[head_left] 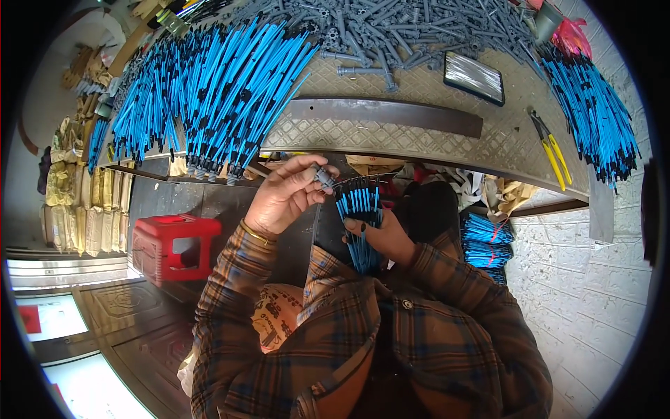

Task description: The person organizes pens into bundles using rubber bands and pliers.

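My left hand (278, 197), raised in front of the table edge, pinches a small grey plastic fitting (323, 177) between thumb and fingers. Just to its right, my right hand (392, 237) is closed round a bundle of thin blue rods with black ends (358, 201), its thumb lying across them. The bundle stands roughly upright above my lap, black ends up, close to the fitting. Whether the fitting touches a rod I cannot tell.
On the table (412, 143) lie heaped grey plastic parts (412, 28), blue rods (244, 77) at left, more blue rods (593, 105) at right, yellow-handled pliers (551, 150), a dark rectangular device (474, 77) and a metal strip (384, 115). A red stool (157, 244) stands at left.
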`<action>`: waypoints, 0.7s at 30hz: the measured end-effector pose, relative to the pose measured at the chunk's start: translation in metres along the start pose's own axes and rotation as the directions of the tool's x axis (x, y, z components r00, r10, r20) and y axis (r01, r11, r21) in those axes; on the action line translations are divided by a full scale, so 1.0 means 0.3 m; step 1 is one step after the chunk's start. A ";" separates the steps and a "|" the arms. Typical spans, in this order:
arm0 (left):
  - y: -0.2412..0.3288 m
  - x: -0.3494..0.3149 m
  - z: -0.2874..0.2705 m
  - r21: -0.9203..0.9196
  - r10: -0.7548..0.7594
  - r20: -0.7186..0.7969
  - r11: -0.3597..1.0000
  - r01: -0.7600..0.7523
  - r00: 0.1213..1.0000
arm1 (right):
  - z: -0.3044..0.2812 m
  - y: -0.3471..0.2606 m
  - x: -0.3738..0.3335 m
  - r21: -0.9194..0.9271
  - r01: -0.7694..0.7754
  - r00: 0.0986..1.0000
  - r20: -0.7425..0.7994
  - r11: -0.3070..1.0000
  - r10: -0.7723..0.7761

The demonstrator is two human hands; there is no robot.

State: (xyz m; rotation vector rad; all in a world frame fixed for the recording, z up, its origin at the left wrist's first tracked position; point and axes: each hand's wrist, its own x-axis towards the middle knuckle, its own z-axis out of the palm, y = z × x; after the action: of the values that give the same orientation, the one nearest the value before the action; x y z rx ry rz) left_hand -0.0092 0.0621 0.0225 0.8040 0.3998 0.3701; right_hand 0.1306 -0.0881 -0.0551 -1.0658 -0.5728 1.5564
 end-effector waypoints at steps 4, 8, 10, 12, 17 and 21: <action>0.013 0.001 -0.004 0.107 0.085 -0.010 0.991 -0.083 0.996 | -0.002 0.010 0.008 -0.085 -0.017 1.000 -0.010 0.996 0.016; 0.035 -0.002 0.020 0.122 0.012 -0.039 0.993 -0.007 0.999 | 0.001 0.006 0.009 -0.058 -0.032 0.999 -0.016 0.998 0.031; 0.045 0.002 0.019 0.152 -0.002 -0.032 0.988 0.007 0.999 | 0.009 0.001 0.007 -0.035 -0.007 1.000 -0.021 0.999 0.007; 0.052 0.003 0.019 0.167 -0.009 -0.029 0.986 0.014 1.000 | 0.016 -0.001 0.005 0.010 0.039 0.999 -0.032 0.999 -0.039; 0.071 0.014 0.021 0.243 -0.053 0.022 0.969 0.046 0.998 | 0.007 0.012 0.013 0.026 0.063 0.998 -0.033 0.998 -0.062; 0.085 0.018 0.026 0.326 -0.074 0.063 0.944 0.049 0.995 | 0.002 0.005 0.013 -0.039 0.039 0.999 0.011 0.998 -0.038</action>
State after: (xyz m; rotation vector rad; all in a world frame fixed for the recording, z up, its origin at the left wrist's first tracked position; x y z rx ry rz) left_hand -0.0052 0.0761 0.0456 1.1211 0.4209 0.2164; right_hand 0.1294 -0.0846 -0.0573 -1.0710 -0.6294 1.5232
